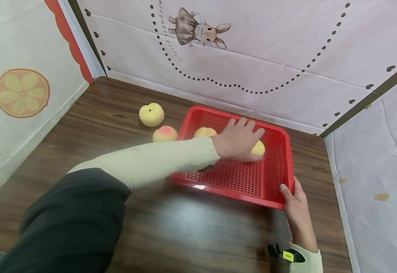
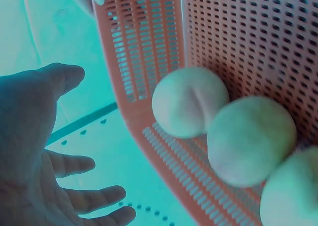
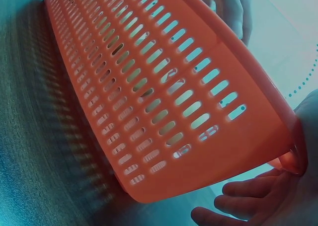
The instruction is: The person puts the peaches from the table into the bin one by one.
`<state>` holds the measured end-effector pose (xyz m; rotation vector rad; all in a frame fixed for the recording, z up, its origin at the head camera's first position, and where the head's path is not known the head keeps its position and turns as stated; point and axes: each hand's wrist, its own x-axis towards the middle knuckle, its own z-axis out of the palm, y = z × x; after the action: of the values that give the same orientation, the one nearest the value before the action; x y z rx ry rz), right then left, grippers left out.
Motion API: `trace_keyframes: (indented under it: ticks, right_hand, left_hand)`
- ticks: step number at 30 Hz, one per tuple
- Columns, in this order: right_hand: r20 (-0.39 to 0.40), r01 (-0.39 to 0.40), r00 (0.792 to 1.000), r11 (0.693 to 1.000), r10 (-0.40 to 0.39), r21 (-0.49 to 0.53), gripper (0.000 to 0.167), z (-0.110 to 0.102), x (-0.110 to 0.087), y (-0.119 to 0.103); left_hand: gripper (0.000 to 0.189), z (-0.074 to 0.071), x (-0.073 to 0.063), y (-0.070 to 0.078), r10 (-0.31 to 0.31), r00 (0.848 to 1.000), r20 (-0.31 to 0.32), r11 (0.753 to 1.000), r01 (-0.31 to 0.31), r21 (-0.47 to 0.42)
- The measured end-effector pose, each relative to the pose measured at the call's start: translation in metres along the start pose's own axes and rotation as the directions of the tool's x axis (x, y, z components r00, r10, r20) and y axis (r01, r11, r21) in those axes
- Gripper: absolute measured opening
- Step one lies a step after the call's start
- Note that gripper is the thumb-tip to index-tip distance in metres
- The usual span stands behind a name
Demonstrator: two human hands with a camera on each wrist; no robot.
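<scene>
A red perforated plastic basket point(image 1: 232, 180) stands on the table, several peaches inside it. One peach point(image 1: 205, 132) shows left of my left hand point(image 1: 240, 140), another peach point(image 1: 258, 148) partly under its fingers. That hand is over the basket, palm down, its fingers spread and holding nothing. In the left wrist view the fingers are apart from a peach point(image 2: 190, 102) and its neighbours, which lie along the basket's far wall. At the near right corner my right hand point(image 1: 297, 210) grips the basket's rim, thumb on top and fingers beneath, as the right wrist view shows.
Left of the basket, a yellow peach point(image 1: 151, 114) and a pink-topped peach point(image 1: 165, 134) lie on the dark wooden table point(image 1: 92, 125). Printed cloth walls point(image 1: 270, 49) close off the back and both sides.
</scene>
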<state>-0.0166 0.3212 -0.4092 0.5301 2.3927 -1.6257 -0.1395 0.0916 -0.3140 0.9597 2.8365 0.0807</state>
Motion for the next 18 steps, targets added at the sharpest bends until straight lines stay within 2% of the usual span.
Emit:
trace_keyframes:
  ticks: [8, 14, 18]
  right_hand:
    - [0.0, -0.001, 1.0, 1.0, 0.001, 0.005, 0.063, -0.003, -0.003, 0.003]
    - [0.0, 0.001, 1.0, 1.0, -0.001, 0.009, 0.062, -0.002, -0.004, 0.002]
    - [0.007, 0.007, 1.0, 1.0, -0.008, 0.008, 0.063, 0.0, -0.003, 0.0]
  left_hand:
    - [0.08, -0.012, -0.027, -0.026, -0.031, 0.999, -0.043, 1.0, 0.031, -0.004]
    - [0.08, -0.017, -0.058, -0.055, -0.067, 0.994, -0.085, 0.998, 0.067, -0.001]
    - [0.088, -0.018, -0.084, -0.079, -0.14, 0.985, -0.097, 0.99, 0.137, -0.033]
